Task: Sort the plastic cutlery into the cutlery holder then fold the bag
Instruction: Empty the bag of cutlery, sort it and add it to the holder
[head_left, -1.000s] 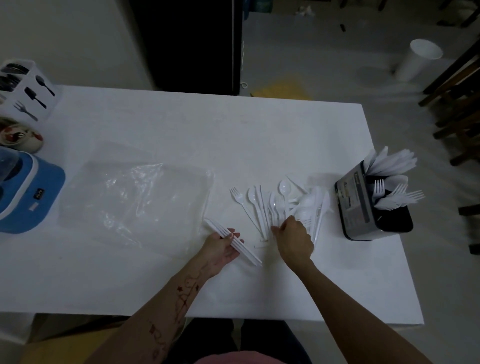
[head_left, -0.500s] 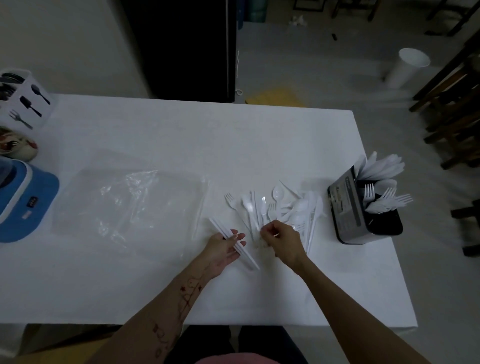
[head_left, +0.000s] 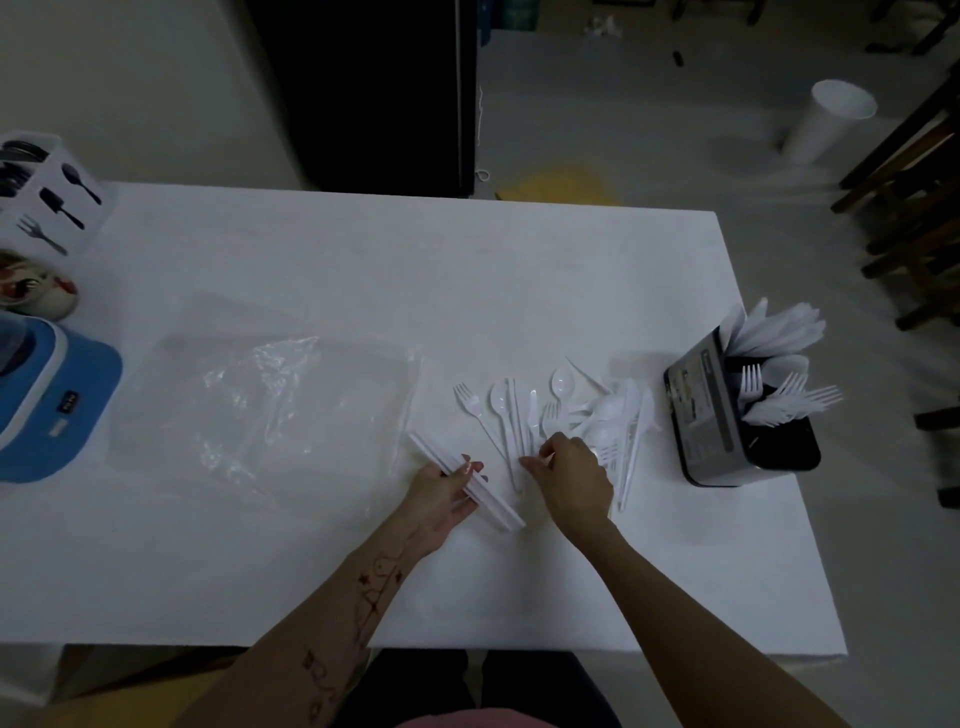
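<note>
My left hand (head_left: 441, 493) holds a small bundle of white plastic cutlery (head_left: 457, 475) that points up-left, just right of the clear plastic bag (head_left: 270, 410) lying flat on the white table (head_left: 363, 270). My right hand (head_left: 574, 470) pinches the handle end of one white piece at the near edge of the loose pile of forks, spoons and knives (head_left: 561, 410). The dark cutlery holder (head_left: 711, 421) stands at the table's right edge with several forks and knives sticking out.
A blue and white appliance (head_left: 47, 400), a patterned bowl (head_left: 36, 286) and a white utensil caddy (head_left: 47, 192) sit along the left edge. On the floor stand a white bucket (head_left: 831, 119) and dark wooden chairs (head_left: 914, 197) at the right.
My right hand has slid a little left along the near edge of the pile and closed its fingertips on one piece. My left hand keeps the same bundle.
</note>
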